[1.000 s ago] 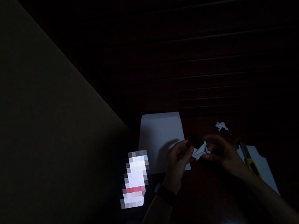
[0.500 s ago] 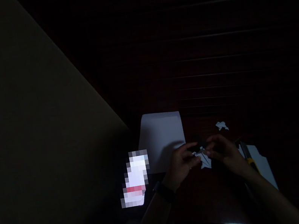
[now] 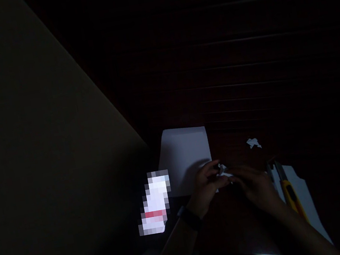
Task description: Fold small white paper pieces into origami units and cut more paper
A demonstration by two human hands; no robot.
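Between both hands is a small folded white paper piece (image 3: 224, 171), partly hidden by fingers. My left hand (image 3: 206, 183), with a dark band at the wrist, pinches it from the left. Fingers of my right hand (image 3: 255, 185) close on its right side. A second folded paper figure (image 3: 253, 143) lies on the dark table beyond my right hand. Dim light hides the finer folds.
White paper sheets (image 3: 186, 146) lie behind my left hand. A lit phone (image 3: 154, 202), its screen blurred out, is at the left. Right of my right hand, a yellow utility knife (image 3: 290, 196) rests on white paper (image 3: 307, 196). A pale wall (image 3: 45, 144) rises at the left.
The folded paper has turned and now shows less of its face between the fingers. My right hand has shifted down and flattened over it, uncovering more of the utility knife.
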